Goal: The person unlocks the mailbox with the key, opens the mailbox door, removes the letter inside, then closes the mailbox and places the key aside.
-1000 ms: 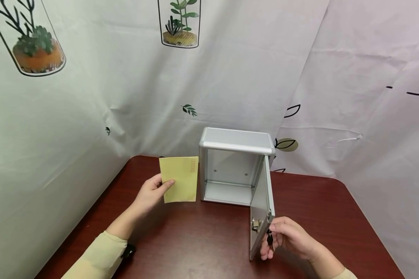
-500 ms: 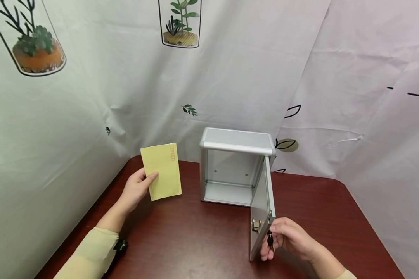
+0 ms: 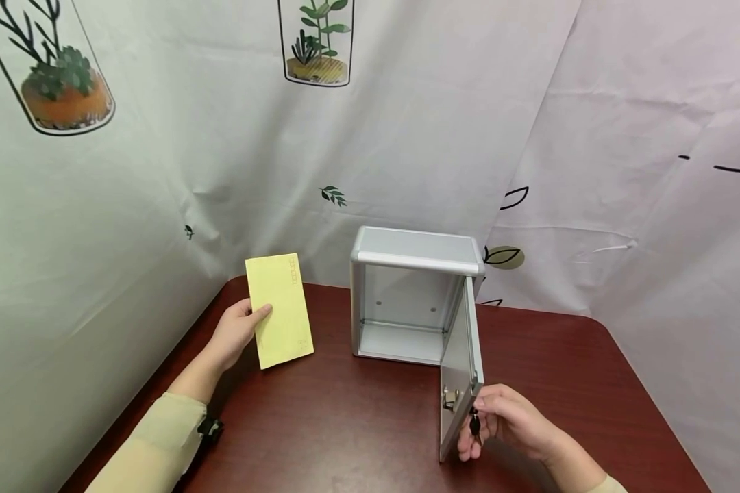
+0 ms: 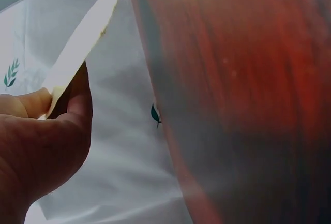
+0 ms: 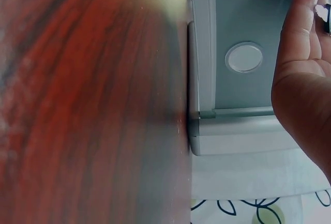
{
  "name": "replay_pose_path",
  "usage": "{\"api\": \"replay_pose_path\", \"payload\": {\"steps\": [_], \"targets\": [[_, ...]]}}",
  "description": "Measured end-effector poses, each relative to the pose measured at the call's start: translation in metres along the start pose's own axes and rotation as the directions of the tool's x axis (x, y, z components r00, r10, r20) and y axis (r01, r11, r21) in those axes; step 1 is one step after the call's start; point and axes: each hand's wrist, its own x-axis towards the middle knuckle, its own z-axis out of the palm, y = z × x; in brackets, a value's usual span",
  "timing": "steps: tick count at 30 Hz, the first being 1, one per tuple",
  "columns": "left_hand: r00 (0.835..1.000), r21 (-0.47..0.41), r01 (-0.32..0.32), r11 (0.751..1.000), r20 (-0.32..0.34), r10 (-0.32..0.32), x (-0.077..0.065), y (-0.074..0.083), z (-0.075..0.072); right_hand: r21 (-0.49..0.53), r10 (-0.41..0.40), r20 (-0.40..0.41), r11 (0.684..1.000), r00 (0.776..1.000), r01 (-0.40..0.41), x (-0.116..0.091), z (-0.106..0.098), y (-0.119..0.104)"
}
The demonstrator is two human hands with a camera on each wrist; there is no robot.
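A yellow envelope (image 3: 280, 308) stands nearly upright in my left hand (image 3: 233, 332), thumb on its front and fingers behind. It appears nearly edge-on in the left wrist view, where the thumb and fingers pinch the envelope (image 4: 85, 35) at its border. To the right stands a silver-grey metal box (image 3: 418, 248), its interior bare and its door (image 3: 461, 349) swung out toward me. My right hand (image 3: 518, 421) is at the door's free edge, thumb and forefinger pinching at the lock, where a black-headed key (image 3: 475, 425) hangs. The door partly hides these fingers.
The dark red wooden table (image 3: 345, 424) carries the box near its back edge. White cloth (image 3: 419, 123) with plant prints hangs behind and at both sides. The lock's metal latch (image 3: 450, 398) sticks out from the door's inner face.
My left hand has moved the envelope left, away from the box, and turned it so that its face shows longer. The right hand and the door have stayed in place.
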Motion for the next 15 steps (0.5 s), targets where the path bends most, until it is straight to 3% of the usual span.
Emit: {"api": "replay_pose_path", "payload": {"steps": [9,15], "targets": [[0.991,0.030,0.135,0.990,0.006,-0.135,0.010,-0.006,-0.003,-0.017,0.005,-0.003,1.000,1.000,-0.005,0.000,-0.001,0.000],[0.985,0.044,0.167,0.985,0.042,-0.169,0.013,-0.011,-0.005,-0.014,0.003,-0.003,1.000,1.000,-0.003,0.000,-0.001,0.000]]}}
